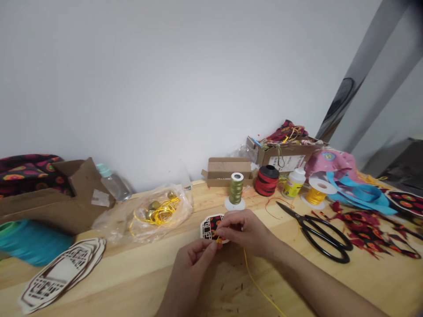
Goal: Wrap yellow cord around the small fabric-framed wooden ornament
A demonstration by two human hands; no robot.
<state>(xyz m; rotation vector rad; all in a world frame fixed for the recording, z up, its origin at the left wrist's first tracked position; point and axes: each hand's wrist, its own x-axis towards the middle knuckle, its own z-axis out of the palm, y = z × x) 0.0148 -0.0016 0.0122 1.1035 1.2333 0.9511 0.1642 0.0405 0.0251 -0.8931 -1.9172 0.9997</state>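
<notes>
"What is being held?"
"Yellow cord (pixel 257 281) is pinched by the left hand's (pixel 195 259) fingers; whether the right hand's (pixel 246 231) fingers are closed on it cannot be told."
"Where is the patterned panel (pixel 207 226)?"
"It is partly covered by the fingers, above the wooden surface (pixel 132 277), near the green thread spool (pixel 236 189)."
</notes>
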